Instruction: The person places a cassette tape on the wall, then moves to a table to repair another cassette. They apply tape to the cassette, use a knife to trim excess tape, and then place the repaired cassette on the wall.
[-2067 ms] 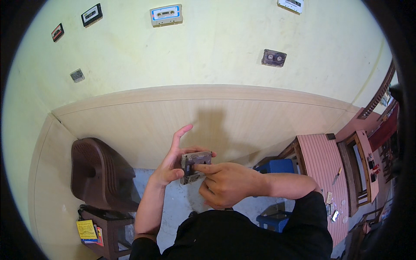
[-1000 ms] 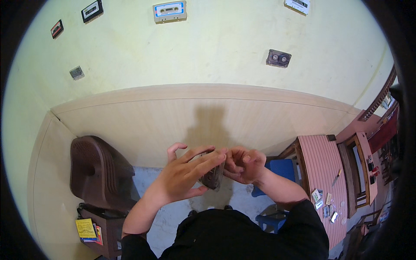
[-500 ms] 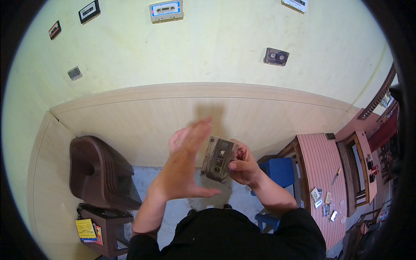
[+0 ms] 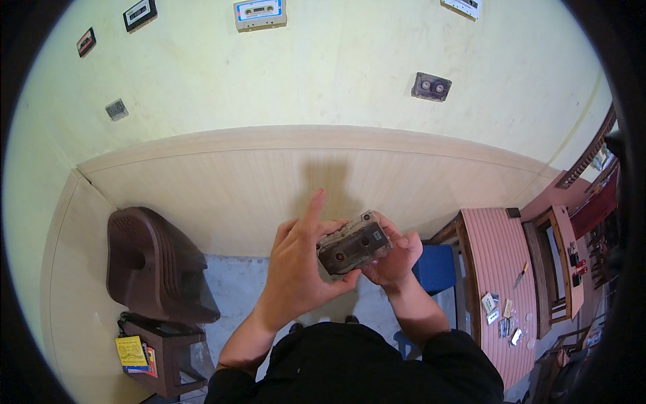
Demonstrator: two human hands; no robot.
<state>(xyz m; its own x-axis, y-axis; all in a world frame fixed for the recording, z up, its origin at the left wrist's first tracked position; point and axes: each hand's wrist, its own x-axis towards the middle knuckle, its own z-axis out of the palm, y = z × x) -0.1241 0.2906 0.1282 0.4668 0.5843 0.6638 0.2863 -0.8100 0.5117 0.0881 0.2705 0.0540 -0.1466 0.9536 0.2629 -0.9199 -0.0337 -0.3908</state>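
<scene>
A see-through cassette tape [image 4: 355, 244] with a dark middle is held in front of me at a slant. My left hand [image 4: 299, 266] has its thumb at the lower edge and a finger at the upper edge of the cassette, its index finger pointing up. From the other side, my right hand [image 4: 396, 259] grips the right end of the same cassette. Some of the right fingers are hidden behind it.
Cassettes hang on the pale wall, among them a smoky one [image 4: 431, 87] and a grey one with a blue-edged label [image 4: 260, 15]. Stacked brown chairs [image 4: 158, 266] stand left. At right, a pink striped table [image 4: 501, 262] bears small cassettes and a knife [image 4: 520, 275]; a blue stool [image 4: 434, 268] is beside it.
The cassette has turned from nearly upright to a sideways slant. My left hand has come in from beside it and taken hold of its left end.
</scene>
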